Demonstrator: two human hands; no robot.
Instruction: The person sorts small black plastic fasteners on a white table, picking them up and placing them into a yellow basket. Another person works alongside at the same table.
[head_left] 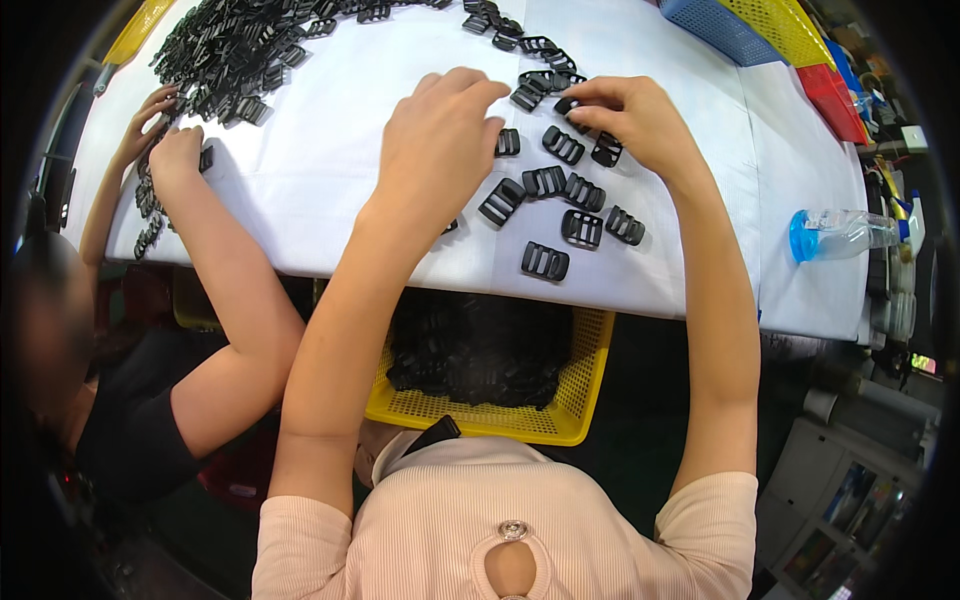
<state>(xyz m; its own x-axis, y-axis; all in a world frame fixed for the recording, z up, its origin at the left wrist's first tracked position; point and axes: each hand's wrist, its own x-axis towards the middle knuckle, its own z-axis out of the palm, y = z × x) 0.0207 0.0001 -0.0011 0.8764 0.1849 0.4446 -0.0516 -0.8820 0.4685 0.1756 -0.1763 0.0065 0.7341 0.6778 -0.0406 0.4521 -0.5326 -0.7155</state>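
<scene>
Over the white surface [700, 130], my right hand [637, 120] pinches a black buckle [571, 112]; whether my left hand [438, 140] holds one, I can't tell.

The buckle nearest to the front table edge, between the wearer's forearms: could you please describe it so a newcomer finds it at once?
On the white table, find the right hand. Black buckles lie scattered below it; follow them down toward the yellow basket. This buckle is the lowest of them in the picture, closest to the table's near edge.
</scene>
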